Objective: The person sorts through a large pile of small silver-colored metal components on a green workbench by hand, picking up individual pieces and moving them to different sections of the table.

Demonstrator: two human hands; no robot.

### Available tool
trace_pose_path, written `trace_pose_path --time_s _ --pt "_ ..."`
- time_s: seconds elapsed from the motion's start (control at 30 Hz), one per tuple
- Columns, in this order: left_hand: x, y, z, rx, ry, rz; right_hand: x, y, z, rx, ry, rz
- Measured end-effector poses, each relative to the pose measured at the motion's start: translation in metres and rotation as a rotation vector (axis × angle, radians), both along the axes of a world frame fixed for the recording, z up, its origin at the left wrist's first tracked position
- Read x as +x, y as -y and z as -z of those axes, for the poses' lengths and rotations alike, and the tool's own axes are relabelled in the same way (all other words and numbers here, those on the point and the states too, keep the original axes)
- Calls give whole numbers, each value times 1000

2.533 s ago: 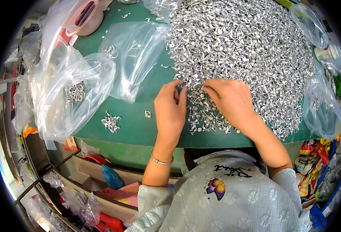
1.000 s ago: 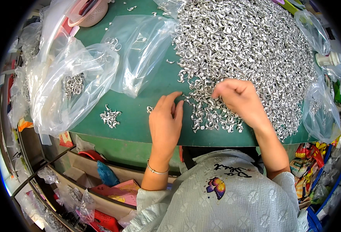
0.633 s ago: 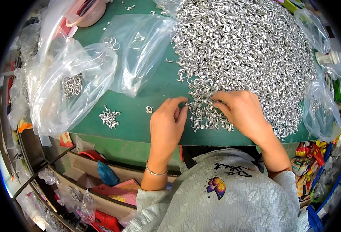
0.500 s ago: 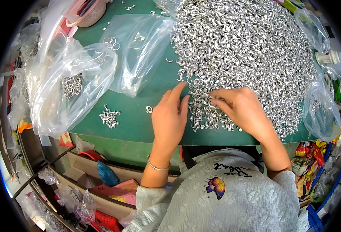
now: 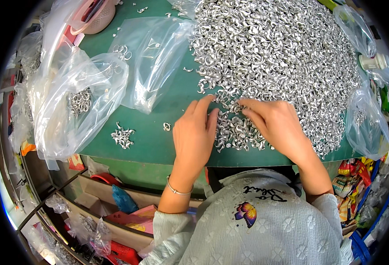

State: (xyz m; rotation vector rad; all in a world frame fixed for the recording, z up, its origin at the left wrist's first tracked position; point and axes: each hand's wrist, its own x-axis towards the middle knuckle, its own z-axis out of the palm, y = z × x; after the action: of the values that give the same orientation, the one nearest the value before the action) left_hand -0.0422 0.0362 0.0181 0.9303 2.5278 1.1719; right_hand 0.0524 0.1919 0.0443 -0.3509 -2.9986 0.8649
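Note:
A wide heap of small curved silver metal pieces (image 5: 278, 53) covers the right part of the green table. At the heap's lower left edge, my left hand (image 5: 194, 128) rests with thumb and fingers apart, its fingertips beside loose pieces and nothing visible between them. My right hand (image 5: 276, 121) reaches over the near part of the heap, thumb and index finger pinched at a small silver metal piece (image 5: 236, 107). That piece's exact shape is hard to make out. Left of my left hand lie a single ring-shaped piece (image 5: 166, 126) and a small cluster of silver pieces (image 5: 123, 136).
A clear plastic bag (image 5: 82, 128) with silver rings lies at the left, beside a flat clear bag (image 5: 148, 84). A pink basket (image 5: 101, 22) stands at the far left. Another clear bag (image 5: 366, 128) hangs by the right edge. Below the table are drawers (image 5: 93, 190) with bags.
The right hand's fingertips have shifted slightly left and closed toward a piece. Pieces near the fingertips are spread differently, with a gap beside them. The left hand has barely moved.

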Motion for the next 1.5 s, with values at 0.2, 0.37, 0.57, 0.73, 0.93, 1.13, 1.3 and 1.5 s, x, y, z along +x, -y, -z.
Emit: trace_pose_path --time_s 0.2,0.37,0.57,0.73,0.93,1.13,1.3,1.5 --pt "-1 -2 4 -106 -73 52 -2 9 7 219 137 -65" --pt "-1 8 -3 -183 -16 62 9 4 -8 98 240 -215" --pt "-1 -11 5 -88 -54 71 -13 6 16 177 -58 131" --pt "-1 -13 4 -164 -40 71 -25 14 25 298 -24 -20" --pt "-4 -5 5 -99 42 5 -24 9 22 264 40 -58" --pt "-11 -7 5 -110 -24 -79 -10 -15 4 -655 38 158" --pt "-14 -9 8 -92 -99 -5 7 -36 14 -1830 -40 120" --pt "1 -7 1 13 -51 98 10 -32 14 -1907 -41 276"
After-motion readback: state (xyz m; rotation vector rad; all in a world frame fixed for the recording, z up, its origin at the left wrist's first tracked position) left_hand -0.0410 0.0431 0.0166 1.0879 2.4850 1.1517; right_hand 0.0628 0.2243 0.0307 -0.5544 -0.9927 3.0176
